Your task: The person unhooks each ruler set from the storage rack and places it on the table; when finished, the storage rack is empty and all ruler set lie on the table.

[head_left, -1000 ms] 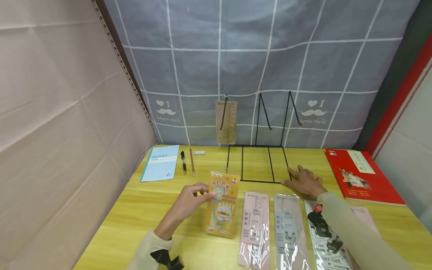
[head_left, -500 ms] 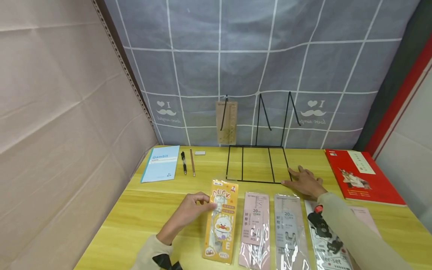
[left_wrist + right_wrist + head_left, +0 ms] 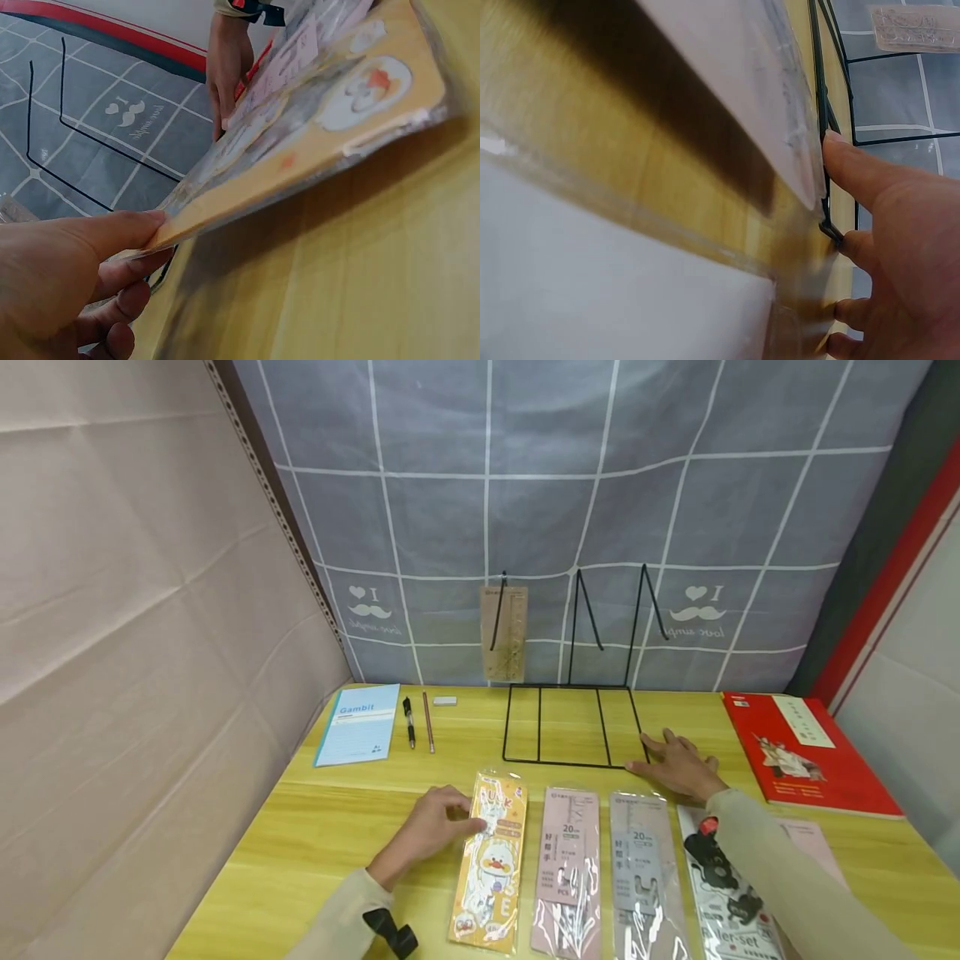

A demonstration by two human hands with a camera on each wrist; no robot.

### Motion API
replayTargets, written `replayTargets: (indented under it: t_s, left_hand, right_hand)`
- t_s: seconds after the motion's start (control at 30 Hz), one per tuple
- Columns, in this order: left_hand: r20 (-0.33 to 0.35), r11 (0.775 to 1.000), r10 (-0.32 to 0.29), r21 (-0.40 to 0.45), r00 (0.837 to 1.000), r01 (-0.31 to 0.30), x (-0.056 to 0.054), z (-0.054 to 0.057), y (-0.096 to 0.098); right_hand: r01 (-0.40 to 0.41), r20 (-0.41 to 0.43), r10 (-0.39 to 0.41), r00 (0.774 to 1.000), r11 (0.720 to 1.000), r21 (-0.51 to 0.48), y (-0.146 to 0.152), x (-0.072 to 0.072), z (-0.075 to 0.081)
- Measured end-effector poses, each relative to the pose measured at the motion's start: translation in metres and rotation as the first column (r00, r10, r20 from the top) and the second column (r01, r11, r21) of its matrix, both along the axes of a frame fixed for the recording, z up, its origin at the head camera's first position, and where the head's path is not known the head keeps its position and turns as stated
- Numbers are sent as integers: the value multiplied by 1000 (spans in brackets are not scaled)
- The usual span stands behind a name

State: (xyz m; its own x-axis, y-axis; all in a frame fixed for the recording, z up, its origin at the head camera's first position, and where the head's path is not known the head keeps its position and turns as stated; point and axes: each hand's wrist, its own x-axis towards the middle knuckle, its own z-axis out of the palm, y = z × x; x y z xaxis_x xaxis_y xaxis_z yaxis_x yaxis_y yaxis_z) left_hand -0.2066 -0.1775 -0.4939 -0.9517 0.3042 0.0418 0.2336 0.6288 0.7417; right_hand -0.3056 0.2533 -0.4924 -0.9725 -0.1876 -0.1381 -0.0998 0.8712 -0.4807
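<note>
My left hand [image 3: 435, 831] pinches the left edge of a yellow duck-print ruler set [image 3: 491, 868] in a clear sleeve. In the left wrist view the thumb lies on top of the ruler set [image 3: 300, 142], with a shadow under its edge. My right hand [image 3: 678, 764] holds the front right corner of a black wire rack [image 3: 570, 764], thumb and index finger at the bars. The right wrist view shows the thumb against a bar of the rack [image 3: 821, 90]. A ruler pack [image 3: 512, 635] hangs on the rack's left hook.
Right of the duck set lie a pink ruler pack [image 3: 566, 872], a grey one [image 3: 645, 877], a cat-print one [image 3: 727, 885] and another pink one [image 3: 813, 847]. A notebook [image 3: 358, 727], pen [image 3: 408, 722], pencil [image 3: 428, 722] and eraser [image 3: 445, 701] sit left; a red book [image 3: 806, 756] right.
My left hand has brought the duck ruler set lower and nearer to me, from a tilted position beside the rack to nearly level with the table. The right hand stays at the rack corner.
</note>
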Motion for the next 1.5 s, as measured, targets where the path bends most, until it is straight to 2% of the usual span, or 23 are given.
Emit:
replayTargets:
  t_s: [0.17, 0.47, 0.7, 0.9, 1.17, 1.33, 1.5]
  left_hand:
    - [-33, 998, 10, -67, 999, -12, -4, -8, 2]
    - [-138, 981, 62, -176, 988, -87, -2, -10, 6]
    - [-175, 977, 94, -173, 980, -124, 1, -11, 9]
    - [-206, 973, 128, -164, 970, -164, 1, -19, 9]
    - [-189, 972, 157, -146, 969, -186, -1, -23, 7]
    - [-119, 983, 159, -76, 980, -169, -6, -18, 6]
    - [-95, 986, 168, -4, 981, -169, -16, -10, 6]
  right_hand:
    - [3, 7, -3, 1000, 1000, 0, 1, 0, -1]
    - [0, 4, 0, 1000, 1000, 0, 1, 1, 0]
    - [5, 14, -5, 1000, 1000, -2, 1, 0, 2]
    - [6, 8, -6, 1000, 1000, 1, 2, 0, 0]
    - [4, 10, -4, 1000, 1000, -10, 2, 0, -2]
    - [4, 8, -4, 1000, 1000, -12, 2, 1, -1]
    - [5, 12, -5, 1000, 1000, -15, 2, 1, 0]
